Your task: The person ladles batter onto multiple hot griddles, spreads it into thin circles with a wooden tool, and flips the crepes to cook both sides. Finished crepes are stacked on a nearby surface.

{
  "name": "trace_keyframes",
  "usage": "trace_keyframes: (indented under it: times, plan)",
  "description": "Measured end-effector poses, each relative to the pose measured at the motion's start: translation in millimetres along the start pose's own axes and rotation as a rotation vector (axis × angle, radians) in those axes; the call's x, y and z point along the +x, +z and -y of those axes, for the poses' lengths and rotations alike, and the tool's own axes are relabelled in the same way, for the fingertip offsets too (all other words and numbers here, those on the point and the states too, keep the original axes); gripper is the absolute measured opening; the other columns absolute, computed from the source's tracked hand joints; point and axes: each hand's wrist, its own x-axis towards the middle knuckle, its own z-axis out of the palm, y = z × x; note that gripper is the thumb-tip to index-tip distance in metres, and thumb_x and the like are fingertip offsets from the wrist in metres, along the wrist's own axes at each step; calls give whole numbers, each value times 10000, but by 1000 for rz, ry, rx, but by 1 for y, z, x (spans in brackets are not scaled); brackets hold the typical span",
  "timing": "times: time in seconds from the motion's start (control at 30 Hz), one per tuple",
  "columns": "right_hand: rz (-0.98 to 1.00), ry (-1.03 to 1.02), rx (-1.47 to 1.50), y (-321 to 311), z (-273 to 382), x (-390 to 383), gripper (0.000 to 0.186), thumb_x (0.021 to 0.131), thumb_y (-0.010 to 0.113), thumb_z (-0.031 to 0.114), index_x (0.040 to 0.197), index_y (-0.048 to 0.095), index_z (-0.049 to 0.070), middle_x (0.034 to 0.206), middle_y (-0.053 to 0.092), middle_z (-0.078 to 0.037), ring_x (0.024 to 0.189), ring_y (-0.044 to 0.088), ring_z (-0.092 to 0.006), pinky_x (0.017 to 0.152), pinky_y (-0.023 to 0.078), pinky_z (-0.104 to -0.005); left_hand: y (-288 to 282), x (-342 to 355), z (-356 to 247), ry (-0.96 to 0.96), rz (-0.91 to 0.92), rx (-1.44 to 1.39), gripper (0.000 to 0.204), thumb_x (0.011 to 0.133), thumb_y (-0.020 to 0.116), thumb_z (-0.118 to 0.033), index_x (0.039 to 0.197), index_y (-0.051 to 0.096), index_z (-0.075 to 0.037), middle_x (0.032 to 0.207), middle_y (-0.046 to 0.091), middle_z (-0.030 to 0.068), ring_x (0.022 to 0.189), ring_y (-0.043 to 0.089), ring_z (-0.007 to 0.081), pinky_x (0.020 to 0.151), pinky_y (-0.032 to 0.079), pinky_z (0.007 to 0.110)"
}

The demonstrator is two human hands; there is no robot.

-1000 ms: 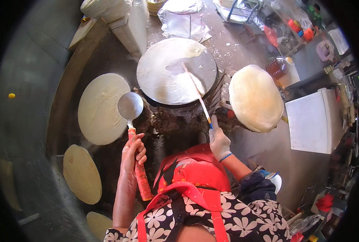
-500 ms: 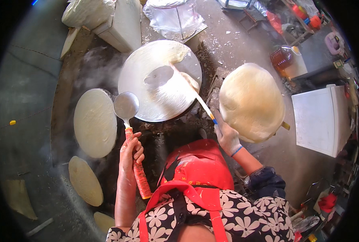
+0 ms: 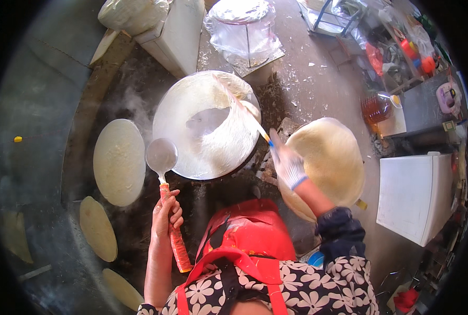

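My left hand (image 3: pixel 167 210) is wrapped round the red-covered handle of a metal ladle (image 3: pixel 161 156), its bowl near the griddle's left edge. In a white, blue-cuffed glove, my right hand (image 3: pixel 289 167) grips a long-handled batter spreader (image 3: pixel 255 123), slightly blurred. The spreader's far end reaches the far side of a large round griddle (image 3: pixel 205 122). Pale wet batter (image 3: pixel 176 118) lies in a ring on it, around a bare grey patch in the middle. A lump of batter sits by the stick at the right. Beneath my right wrist is a large round flatbread (image 3: pixel 334 157).
More round flatbreads (image 3: pixel 119 163) lie to the left, with steam rising near them. A white box-shaped appliance (image 3: pixel 410 194) stands at right, below a jug of reddish-brown liquid (image 3: pixel 378 107). A plastic-draped stand (image 3: pixel 244 34) and a white cabinet (image 3: pixel 179 39) are beyond the griddle.
The spreader's tip has moved to the griddle's far edge, and batter now covers more of the far right side. My right hand has come nearer the griddle. The whole view has shifted.
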Motion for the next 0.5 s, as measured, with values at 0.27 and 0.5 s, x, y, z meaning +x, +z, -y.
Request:
trace_keyframes:
  times: [0.27, 0.5]
  plan:
    - [89, 249, 223, 21, 10, 107, 602, 1071, 488, 273, 1626, 291, 148, 981, 716, -230, 862, 715, -402, 733, 568, -509, 2, -2, -2, 4, 17, -29, 331, 1059, 624, -173, 1340, 551, -13, 758, 442, -7, 502, 366, 54, 417, 352, 224]
    - [207, 320, -217, 51, 109, -2, 650, 1038, 533, 237, 1620, 290, 80, 1002, 701, -240, 839, 737, -432, 667, 559, -574, -13, 8, -4, -56, 84, -13, 339, 1048, 639, -184, 1333, 554, -21, 733, 444, -7, 499, 373, 63, 423, 351, 233]
